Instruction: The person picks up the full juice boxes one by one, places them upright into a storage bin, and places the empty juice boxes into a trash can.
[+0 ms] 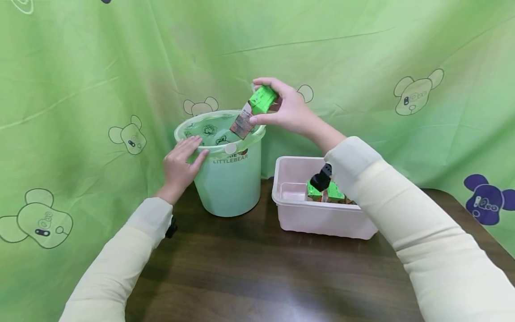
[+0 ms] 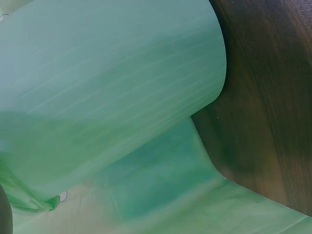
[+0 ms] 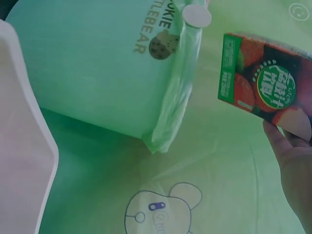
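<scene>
A mint-green bucket [image 1: 229, 188] stands upright, a thin green plastic bag [image 3: 175, 102] lining it and folded over its rim. My left hand [image 1: 181, 163] rests at the bucket's left rim, fingers laid over the edge and thumb along the outside. Above the right part of the opening, my right hand [image 1: 291, 109] grips a small juice box [image 1: 241, 120] between thumb and fingers. The box is tilted, its printed end pointing down into the bucket. In the right wrist view the juice box [image 3: 263, 78] shows red fruit pictures and a green end.
Right of the bucket sits a pale pink plastic bin [image 1: 322, 219] holding several green-topped boxes [image 1: 335, 192], partly hidden by my right sleeve. Both stand on a dark wooden table [image 1: 261, 268]. A green cloth [image 1: 342, 53] with bear prints hangs close behind and at the sides.
</scene>
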A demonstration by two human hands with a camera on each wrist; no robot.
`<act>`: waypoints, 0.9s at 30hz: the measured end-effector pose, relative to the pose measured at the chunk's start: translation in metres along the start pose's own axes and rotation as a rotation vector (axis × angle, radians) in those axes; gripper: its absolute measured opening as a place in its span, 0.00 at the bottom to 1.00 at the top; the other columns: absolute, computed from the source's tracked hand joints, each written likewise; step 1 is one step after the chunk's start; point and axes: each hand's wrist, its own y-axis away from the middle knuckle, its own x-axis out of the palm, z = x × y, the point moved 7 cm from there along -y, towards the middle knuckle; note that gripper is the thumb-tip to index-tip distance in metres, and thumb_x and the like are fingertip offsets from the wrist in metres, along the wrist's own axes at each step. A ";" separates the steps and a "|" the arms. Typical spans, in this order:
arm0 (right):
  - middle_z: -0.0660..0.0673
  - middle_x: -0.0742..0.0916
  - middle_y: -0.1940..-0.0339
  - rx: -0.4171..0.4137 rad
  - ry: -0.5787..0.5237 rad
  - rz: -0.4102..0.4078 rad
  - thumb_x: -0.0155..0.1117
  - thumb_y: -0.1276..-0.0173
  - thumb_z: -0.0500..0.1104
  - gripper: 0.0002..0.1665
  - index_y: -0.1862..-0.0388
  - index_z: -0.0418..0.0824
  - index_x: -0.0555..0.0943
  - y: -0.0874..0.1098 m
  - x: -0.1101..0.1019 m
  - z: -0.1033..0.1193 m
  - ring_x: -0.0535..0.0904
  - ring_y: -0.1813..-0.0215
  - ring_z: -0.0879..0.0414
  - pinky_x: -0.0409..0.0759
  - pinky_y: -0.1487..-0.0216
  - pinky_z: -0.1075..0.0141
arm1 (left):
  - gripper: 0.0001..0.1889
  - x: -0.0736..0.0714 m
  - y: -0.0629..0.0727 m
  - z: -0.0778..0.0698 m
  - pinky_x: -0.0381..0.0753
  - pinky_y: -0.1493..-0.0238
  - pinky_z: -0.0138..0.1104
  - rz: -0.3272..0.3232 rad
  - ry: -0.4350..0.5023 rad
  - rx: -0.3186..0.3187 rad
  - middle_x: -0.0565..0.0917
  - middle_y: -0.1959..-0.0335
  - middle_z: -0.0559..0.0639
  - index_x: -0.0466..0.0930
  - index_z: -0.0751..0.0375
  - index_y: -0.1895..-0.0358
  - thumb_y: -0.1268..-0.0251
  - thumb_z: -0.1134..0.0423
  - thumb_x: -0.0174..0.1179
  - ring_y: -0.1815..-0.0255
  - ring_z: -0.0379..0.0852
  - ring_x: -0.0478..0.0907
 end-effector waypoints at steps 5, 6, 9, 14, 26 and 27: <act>0.46 0.74 0.36 0.024 0.058 -0.003 0.80 0.49 0.42 0.49 0.29 0.43 0.66 -0.015 0.010 -0.007 0.76 0.48 0.55 0.77 0.45 0.65 | 0.23 0.003 -0.001 -0.002 0.66 0.33 0.38 0.028 -0.012 -0.001 0.82 0.47 0.59 0.82 0.65 0.47 0.33 0.49 0.58 0.45 0.55 0.80; 0.46 0.75 0.37 0.032 0.079 -0.004 0.80 0.48 0.43 0.49 0.28 0.44 0.66 -0.017 0.012 -0.009 0.75 0.49 0.55 0.77 0.45 0.66 | 0.23 0.003 -0.002 -0.002 0.66 0.33 0.38 0.034 -0.013 -0.003 0.82 0.47 0.59 0.82 0.65 0.47 0.33 0.49 0.58 0.45 0.55 0.80; 0.46 0.75 0.39 0.057 0.135 -0.016 0.80 0.48 0.46 0.50 0.28 0.46 0.65 -0.023 0.018 -0.013 0.75 0.49 0.55 0.78 0.48 0.65 | 0.22 0.004 -0.002 -0.002 0.66 0.33 0.38 0.033 -0.003 -0.011 0.82 0.47 0.59 0.82 0.64 0.47 0.34 0.51 0.61 0.44 0.55 0.80; 0.44 0.75 0.38 0.117 0.197 -0.020 0.80 0.48 0.52 0.53 0.26 0.48 0.63 -0.033 0.033 -0.024 0.74 0.48 0.54 0.78 0.51 0.67 | 0.20 0.002 -0.001 -0.001 0.68 0.34 0.41 0.006 0.007 0.000 0.83 0.48 0.60 0.83 0.65 0.48 0.38 0.54 0.64 0.46 0.56 0.80; 0.43 0.78 0.41 0.198 0.275 0.056 0.77 0.44 0.52 0.52 0.25 0.46 0.60 -0.044 0.066 -0.046 0.76 0.47 0.54 0.77 0.49 0.66 | 0.21 0.001 0.000 0.002 0.74 0.41 0.51 0.007 -0.001 0.017 0.83 0.50 0.61 0.83 0.65 0.48 0.36 0.53 0.63 0.47 0.57 0.81; 0.43 0.78 0.41 0.203 0.281 0.063 0.76 0.44 0.52 0.52 0.25 0.45 0.60 -0.044 0.067 -0.047 0.76 0.47 0.54 0.77 0.49 0.66 | 0.21 0.001 0.000 0.002 0.74 0.40 0.51 0.008 -0.001 0.015 0.83 0.50 0.61 0.83 0.65 0.48 0.36 0.52 0.62 0.47 0.57 0.81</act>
